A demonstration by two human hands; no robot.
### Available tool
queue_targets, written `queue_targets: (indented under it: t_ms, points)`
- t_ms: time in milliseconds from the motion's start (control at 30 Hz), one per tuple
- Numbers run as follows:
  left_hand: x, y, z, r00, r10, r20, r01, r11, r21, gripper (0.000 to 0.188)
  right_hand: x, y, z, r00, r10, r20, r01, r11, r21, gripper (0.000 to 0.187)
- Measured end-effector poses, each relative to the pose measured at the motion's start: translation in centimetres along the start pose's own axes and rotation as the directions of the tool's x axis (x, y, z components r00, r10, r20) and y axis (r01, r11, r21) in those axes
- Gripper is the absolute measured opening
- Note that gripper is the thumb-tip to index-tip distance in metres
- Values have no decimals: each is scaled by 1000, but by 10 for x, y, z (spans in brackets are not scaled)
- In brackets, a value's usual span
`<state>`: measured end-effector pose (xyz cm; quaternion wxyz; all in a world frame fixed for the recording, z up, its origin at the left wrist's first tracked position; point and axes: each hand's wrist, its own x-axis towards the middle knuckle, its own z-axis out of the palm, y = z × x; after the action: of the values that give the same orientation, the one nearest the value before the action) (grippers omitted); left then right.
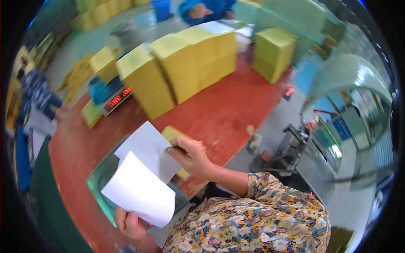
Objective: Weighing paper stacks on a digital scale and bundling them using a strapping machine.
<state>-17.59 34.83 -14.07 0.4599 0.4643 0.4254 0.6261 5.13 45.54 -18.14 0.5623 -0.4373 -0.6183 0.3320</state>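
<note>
My left hand (130, 223) pinches the lower edge of a white sheet of paper (141, 189), which curls up toward the light. Just beyond it, my right hand (190, 156) grips the right edge of a second, greyer-looking white sheet (145, 149) between thumb and fingers. The nearer sheet overlaps part of the farther one. Both are held above a glass plate (99, 181) with greenish edges on the red table. A small yellow pad (171, 133) lies partly hidden behind my right hand.
Tall stacks of yellow paper (194, 63) line the far side of the red table (223, 111). A digital scale (118, 101) with red digits stands at the left. Another yellow stack (274, 52) is at the far right, near a green machine (358, 80). Co-workers (38, 90) are in the background.
</note>
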Motion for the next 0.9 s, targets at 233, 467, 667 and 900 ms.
queue_targets:
  t_ms: [233,467,667,900]
  points:
    - [47,-31,95,810,145,568,-537,572,619,14,-29,122,-162,937,242,-254,-346,753,-560,33]
    - [79,-38,229,764,183,618,-608,525,596,14,-30,163,-271,917,308,-253,-398,750,-529,14]
    - [168,-89,376,796,104,597,-45,993,-112,34,-18,184,-355,905,350,-240,-411,863,-292,15]
    - [298,-132,638,770,-165,616,383,892,-240,16,-14,202,-385,904,409,-123,-425,889,-169,15]
